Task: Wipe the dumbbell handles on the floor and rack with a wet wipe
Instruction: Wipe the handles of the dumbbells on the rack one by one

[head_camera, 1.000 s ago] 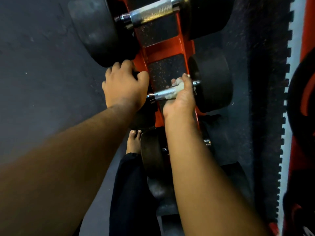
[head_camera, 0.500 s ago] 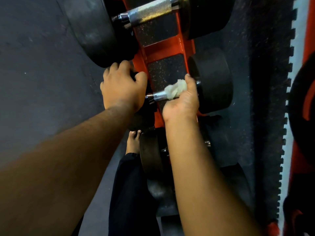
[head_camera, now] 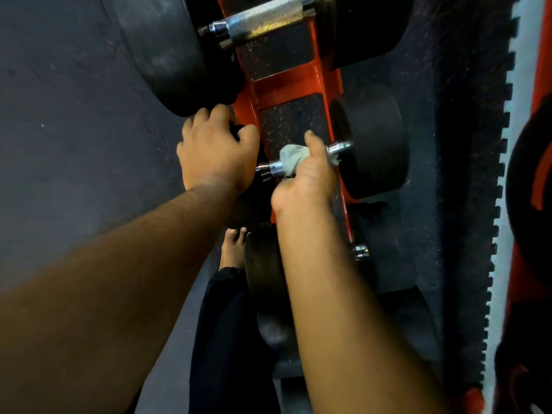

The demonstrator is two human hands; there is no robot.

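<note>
A person's right hand curls around the chrome knurled handle of a small black round-headed dumbbell, pressing a crumpled, pale grey-white wet wipe against the metal; the thumb lies along the top of the bar. The wipe bunches in soft folds on the left of the grip, and a scrap of it shows on the right beside the polished collar. The dumbbell sits across the glossy orange steel rack, its matte rubber heads overhanging the rack's left and right edges. The left hand rests with curled fingers over the dumbbell's left head, which it mostly hides.

Toward the rack's far end lies a larger black dumbbell with a thick, cross-hatched steel handle that catches the light. Speckled black rubber panels fill the rack's frame between the orange crossbars. Nearer the camera, a third dark dumbbell is partly hidden by the right forearm. A bare foot and a black trouser leg stand on the dull grey floor along the rack's left edge.
</note>
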